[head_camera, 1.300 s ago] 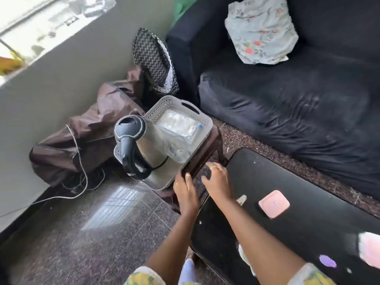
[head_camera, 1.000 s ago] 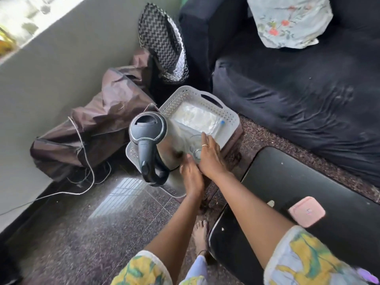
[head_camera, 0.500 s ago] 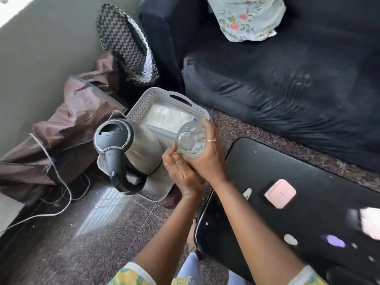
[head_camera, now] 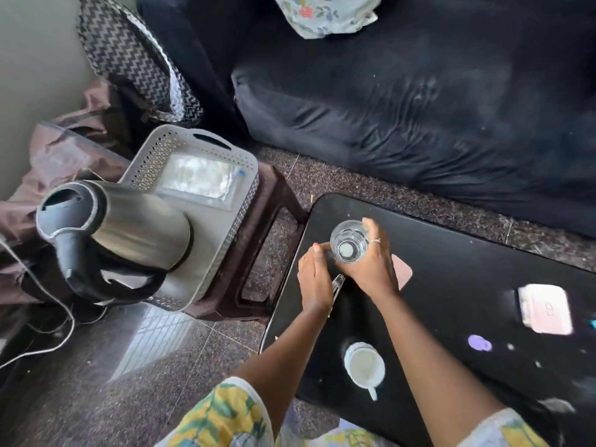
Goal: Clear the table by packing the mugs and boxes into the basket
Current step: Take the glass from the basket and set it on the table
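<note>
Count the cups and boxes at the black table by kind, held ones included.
Glass, in the grip of the right hand: 1
White mug: 1
Pink boxes: 2, one partly hidden behind the right hand, one in the open, blurred
Total: 4

1. A tall steel kettle [head_camera: 129, 233] blocks the near half of the grey perforated plastic basket [head_camera: 240, 214].
2. The far half is open above a flat clear packet [head_camera: 200, 180].
3. The black tabletop [head_camera: 445, 317] is bare between the white mug [head_camera: 364, 366] and the pink box [head_camera: 545, 312].
</note>
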